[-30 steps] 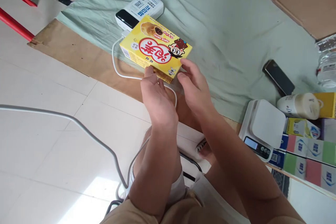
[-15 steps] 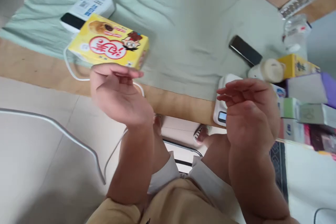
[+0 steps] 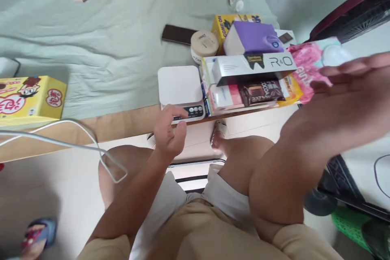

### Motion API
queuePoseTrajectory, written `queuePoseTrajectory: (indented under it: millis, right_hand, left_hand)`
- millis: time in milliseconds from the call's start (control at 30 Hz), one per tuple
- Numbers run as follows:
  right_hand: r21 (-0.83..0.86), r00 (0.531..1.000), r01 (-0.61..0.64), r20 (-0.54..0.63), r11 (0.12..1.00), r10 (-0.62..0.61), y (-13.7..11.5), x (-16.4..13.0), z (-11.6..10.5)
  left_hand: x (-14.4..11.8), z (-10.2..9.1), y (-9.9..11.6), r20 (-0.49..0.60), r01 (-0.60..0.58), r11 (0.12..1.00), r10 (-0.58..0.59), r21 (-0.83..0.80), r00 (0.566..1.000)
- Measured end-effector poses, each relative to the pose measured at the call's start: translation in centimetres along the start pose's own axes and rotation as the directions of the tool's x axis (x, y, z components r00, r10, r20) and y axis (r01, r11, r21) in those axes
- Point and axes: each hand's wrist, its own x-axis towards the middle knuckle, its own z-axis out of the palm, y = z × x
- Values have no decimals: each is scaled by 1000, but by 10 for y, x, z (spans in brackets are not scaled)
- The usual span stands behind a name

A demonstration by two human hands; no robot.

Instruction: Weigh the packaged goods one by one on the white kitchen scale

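Observation:
My left hand (image 3: 170, 132) is at the front edge of a white kitchen scale (image 3: 180, 85). Its index finger reaches over the dark button panel (image 3: 195, 111), with the thumb apart and nothing held; the other fingers are partly hidden. Whether the fingertip presses a button I cannot tell. On the scale's plate there is nothing. My right hand (image 3: 341, 118) is raised at the right, palm up and fingers stretched out, holding nothing. It is nearest to a pink package (image 3: 307, 69).
Right of the scale are a silver R&O box (image 3: 256, 67), a purple box (image 3: 252, 38), a cocoa packet (image 3: 262, 92) and a round tub (image 3: 204, 44). A dark phone (image 3: 178, 34) lies behind. A yellow box (image 3: 33, 97) and white cable (image 3: 82, 130) are left. A fan (image 3: 356, 12) stands right.
The view has swung to the right. My left hand has gone from beside the yellow box to the scale's panel. My right hand has moved away from the scale, outward to the right.

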Motion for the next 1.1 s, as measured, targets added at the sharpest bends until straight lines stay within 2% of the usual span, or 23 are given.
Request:
queuePoseTrajectory:
  millis: [67, 133, 200, 267, 367, 433, 500, 600, 667, 833, 967, 1033, 1100]
  right_hand:
    - [-3, 985, 161, 68, 987, -161, 8, 4, -2]
    - [-50, 964, 200, 189, 978, -188, 13, 9, -10]
    - [-171, 953, 160, 284, 972, -107, 12, 13, -23]
    - [-349, 941, 99, 337, 932, 27, 5, 16, -35]
    - [-592, 911, 72, 366, 802, 189, -10, 16, -46]
    - [-682, 885, 111, 399, 723, 240, -16, 16, -48]
    - [-715, 847, 161, 454, 680, 276, -16, 15, -48]
    - [-714, 799, 221, 523, 664, 296, -12, 15, -48]
    - [-700, 781, 245, 553, 671, 291, -9, 15, -48]
    - [-655, 753, 285, 605, 699, 260, -2, 6, -46]
    - [-650, 753, 289, 608, 702, 253, 1, -2, -42]
    - [-634, 757, 297, 612, 714, 228, -2, -4, -40]
    - [-609, 737, 313, 640, 729, 219, -10, -8, -40]
  left_hand:
    - [6, 19, 5, 25, -24, 1000, 23, 7, 999]
    - [13, 33, 12, 47, -42, 999, 40, 28, 998]
    - [22, 45, 21, 57, -54, 996, 50, 76, 997]
    - [29, 56, 31, 21, -79, 986, 77, 147, 997]
    - [32, 73, 52, -14, -194, 948, 204, 252, 979]
    - [28, 85, 68, 60, -257, 908, 252, 330, 966]
    - [22, 98, 83, 152, -206, 871, 154, 445, 976]
    - [13, 111, 96, 209, -93, 818, -34, 568, 977]
    - [10, 114, 98, 217, -76, 822, -59, 565, 974]
    - [7, 109, 96, 208, -77, 861, -34, 502, 978]
    - [8, 102, 94, 184, -65, 893, -20, 446, 983]
    - [10, 98, 95, 164, -65, 923, 2, 380, 986]
    - [12, 92, 98, 138, -72, 961, 35, 268, 990]
